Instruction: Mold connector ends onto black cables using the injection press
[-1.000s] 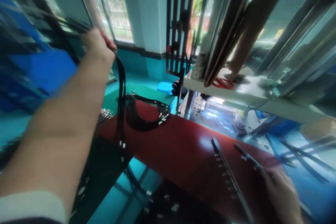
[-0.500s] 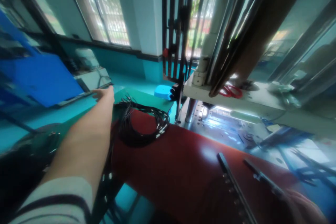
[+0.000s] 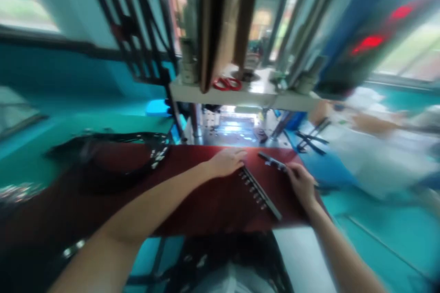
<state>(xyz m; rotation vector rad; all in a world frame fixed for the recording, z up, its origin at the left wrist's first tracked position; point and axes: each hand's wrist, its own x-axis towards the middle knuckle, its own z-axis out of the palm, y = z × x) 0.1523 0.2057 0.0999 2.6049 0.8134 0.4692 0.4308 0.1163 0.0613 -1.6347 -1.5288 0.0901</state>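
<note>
**A:** What lies nearest the camera?

**B:** A dark tangle of cables [image 3: 237, 261] hangs below the near edge of the red mat [image 3: 137, 201], blurred. Both forearms reach forward over that mat.

**A:** And the hands?

**B:** The left hand [image 3: 227, 162] rests palm down on the mat, its fingers lying loosely forward, with the fingertips at the far end of the long black strip [image 3: 259, 192]. It grips nothing that shows. The right hand [image 3: 302, 183] sits just right of the strip, curled, with its fingertips on the near end of a shorter black bar [image 3: 271, 161]; the frame is smeared, so it seems to pinch that bar, though the contact cannot be made out with any sureness.

**A:** Where exactly is the strip?

**B:** It lies flat on the right part of the red mat, slanting from near the left hand's fingertips down toward the mat's near right edge. A row of small pale studs runs along its left side. The shorter bar lies just beyond it, near the mat's far edge.

**A:** What else is on the mat?

**B:** A coil of black wires [image 3: 137, 155] with pale ends, well to the left of both hands.

**B:** Farther off, a metal baseplate [image 3: 233, 130] sits under a pale shelf [image 3: 240, 96] that carries red-handled scissors [image 3: 227, 84]. Upright columns rise above it, and a blue panel with red lights [image 3: 374, 41] stands at the far right.
</note>
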